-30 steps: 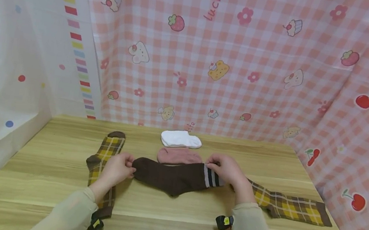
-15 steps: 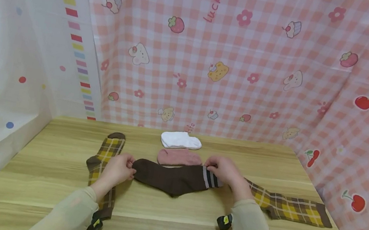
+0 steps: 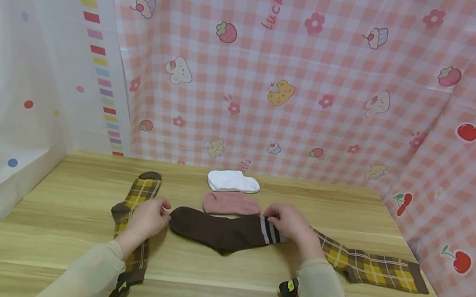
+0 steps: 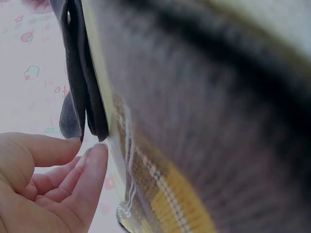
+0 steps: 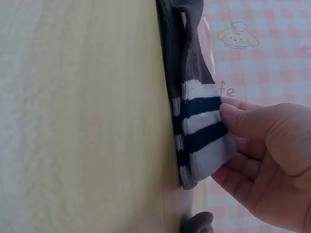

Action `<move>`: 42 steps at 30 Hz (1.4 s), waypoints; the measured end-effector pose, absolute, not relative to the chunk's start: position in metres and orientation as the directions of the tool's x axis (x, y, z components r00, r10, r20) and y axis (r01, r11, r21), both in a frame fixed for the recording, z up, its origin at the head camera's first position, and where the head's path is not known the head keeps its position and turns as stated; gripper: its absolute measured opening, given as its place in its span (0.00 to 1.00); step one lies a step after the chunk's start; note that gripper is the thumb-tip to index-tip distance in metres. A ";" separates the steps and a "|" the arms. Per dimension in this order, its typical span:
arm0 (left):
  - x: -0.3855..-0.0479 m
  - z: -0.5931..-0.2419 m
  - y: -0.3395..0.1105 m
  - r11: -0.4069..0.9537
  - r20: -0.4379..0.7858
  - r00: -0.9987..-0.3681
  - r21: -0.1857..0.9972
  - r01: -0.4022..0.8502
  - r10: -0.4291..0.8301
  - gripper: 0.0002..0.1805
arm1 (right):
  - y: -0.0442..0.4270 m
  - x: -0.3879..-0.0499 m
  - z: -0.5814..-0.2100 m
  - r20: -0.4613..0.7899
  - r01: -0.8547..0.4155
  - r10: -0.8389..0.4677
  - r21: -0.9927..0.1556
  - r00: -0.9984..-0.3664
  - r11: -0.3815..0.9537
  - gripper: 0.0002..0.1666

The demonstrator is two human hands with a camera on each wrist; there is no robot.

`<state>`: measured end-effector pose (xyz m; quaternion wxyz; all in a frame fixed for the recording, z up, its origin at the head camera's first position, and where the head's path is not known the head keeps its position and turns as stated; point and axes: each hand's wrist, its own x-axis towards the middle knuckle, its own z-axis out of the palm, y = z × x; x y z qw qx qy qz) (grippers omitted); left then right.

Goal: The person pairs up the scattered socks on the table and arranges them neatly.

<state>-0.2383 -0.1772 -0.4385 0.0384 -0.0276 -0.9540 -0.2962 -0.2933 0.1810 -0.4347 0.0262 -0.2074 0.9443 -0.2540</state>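
Dark brown socks (image 3: 219, 230) with a grey-and-black striped cuff lie sideways at the centre of the table, and two layers show in the left wrist view. At the cuff, my right hand (image 3: 293, 225) pinches the upper layer; the stripes (image 5: 206, 119) fan out beside the thumb in the right wrist view. My left hand (image 3: 146, 222) is at the toe end, thumb and fingers parted. Its thumb tip meets the end of one dark layer (image 4: 73, 116), while the fingers sit just below the other.
Behind the brown socks lie a pink sock (image 3: 232, 203) and a white sock (image 3: 233, 182). One yellow plaid sock (image 3: 140, 193) stretches lengthwise under my left forearm; another plaid sock (image 3: 385, 270) lies crosswise on the right. Patterned cloth (image 3: 249, 69) hangs behind the table.
My left fingers have loosened from the toe end and drawn slightly left. The right hand stays at the cuff, and the brown socks have hardly moved.
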 end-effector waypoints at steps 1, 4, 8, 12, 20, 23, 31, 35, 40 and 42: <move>-0.238 -0.438 -0.178 0.826 0.096 -0.995 0.558 0.079 0.031 0.12 | 0.182 -0.293 -0.435 0.061 -0.381 -0.405 -0.488 -0.912 0.785 0.06; -0.238 -0.435 -0.179 0.832 0.123 -0.992 0.547 0.092 0.029 0.13 | 0.183 -0.292 -0.435 0.081 -0.382 -0.393 -0.476 -0.916 0.792 0.06; -0.236 -0.430 -0.176 0.850 0.166 -0.985 0.513 0.119 0.038 0.15 | 0.184 -0.288 -0.431 0.106 -0.391 -0.386 -0.441 -0.916 0.807 0.07; -0.232 -0.424 -0.166 0.865 0.229 -0.970 0.467 0.184 0.083 0.17 | 0.184 -0.281 -0.424 0.115 -0.395 -0.384 -0.430 -0.916 0.812 0.09; -0.214 -0.415 -0.135 0.782 0.401 -0.859 0.401 0.476 0.318 0.14 | 0.186 -0.265 -0.413 0.156 -0.443 -0.416 -0.398 -0.896 0.803 0.12; -0.209 -0.416 -0.125 0.736 0.418 -0.807 0.366 0.570 0.417 0.14 | 0.186 -0.260 -0.411 0.165 -0.482 -0.454 -0.359 -0.876 0.799 0.14; -0.197 -0.419 -0.107 0.676 0.332 -0.721 0.260 0.690 0.608 0.19 | 0.183 -0.246 -0.412 0.136 -0.585 -0.575 -0.311 -0.807 0.749 0.19; -0.195 -0.423 -0.100 0.660 0.268 -0.693 0.215 0.720 0.669 0.20 | 0.181 -0.239 -0.414 0.091 -0.585 -0.588 -0.300 -0.803 0.753 0.22; -0.193 -0.430 -0.095 0.668 0.180 -0.695 0.190 0.719 0.696 0.21 | 0.179 -0.233 -0.416 0.025 -0.562 -0.584 -0.310 -0.811 0.767 0.25; -0.192 -0.432 -0.095 0.672 0.152 -0.697 0.187 0.716 0.700 0.21 | 0.178 -0.231 -0.417 0.006 -0.551 -0.579 -0.315 -0.815 0.773 0.25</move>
